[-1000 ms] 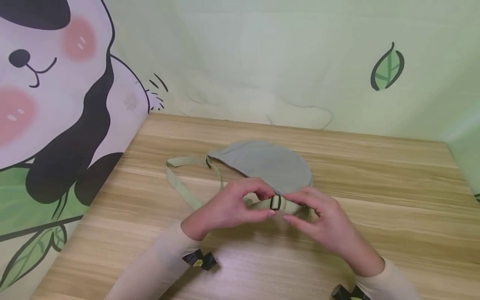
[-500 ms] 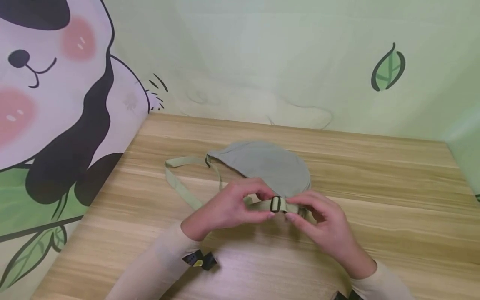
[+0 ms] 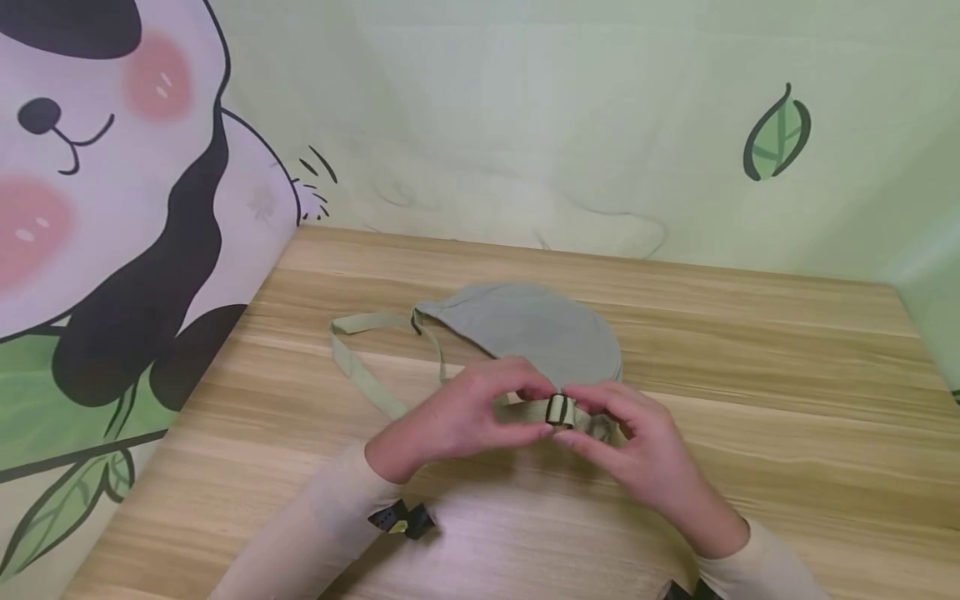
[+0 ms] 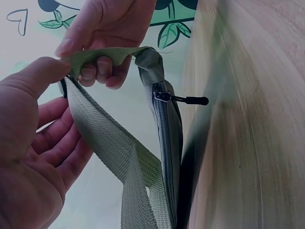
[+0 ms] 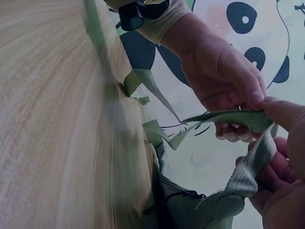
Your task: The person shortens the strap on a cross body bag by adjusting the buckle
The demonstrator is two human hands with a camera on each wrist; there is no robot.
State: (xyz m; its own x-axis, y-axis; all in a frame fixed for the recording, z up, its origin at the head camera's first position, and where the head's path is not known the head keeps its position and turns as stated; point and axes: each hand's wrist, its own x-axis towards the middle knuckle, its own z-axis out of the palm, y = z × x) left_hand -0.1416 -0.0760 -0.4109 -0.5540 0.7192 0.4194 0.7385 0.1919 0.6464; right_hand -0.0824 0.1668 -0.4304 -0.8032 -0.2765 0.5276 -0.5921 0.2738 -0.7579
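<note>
A grey-green waist bag (image 3: 532, 329) lies on the table, its light green webbing strap (image 3: 356, 367) looping out to the left. On the strap, a dark slide buckle (image 3: 560, 410) is raised in front of the bag. My left hand (image 3: 468, 412) pinches the strap at the buckle's left side between thumb and finger. From the right, my right hand (image 3: 648, 437) pinches the webbing close to the buckle. Seen from the left wrist, the bag's zipper (image 4: 165, 133) has a black pull (image 4: 190, 100) sticking out. In the right wrist view, fingers cover most of the buckle.
The wooden table (image 3: 780, 400) extends on all sides of the bag. A pale green backdrop (image 3: 525, 125) rises behind it, and a printed panda panel (image 3: 150, 167) stands on the left. Small black cameras (image 3: 401, 518) are strapped to the wrists.
The buckle has shifted slightly to the right. My right hand backed off a little, then came in closer to the buckle. The bag has barely moved.
</note>
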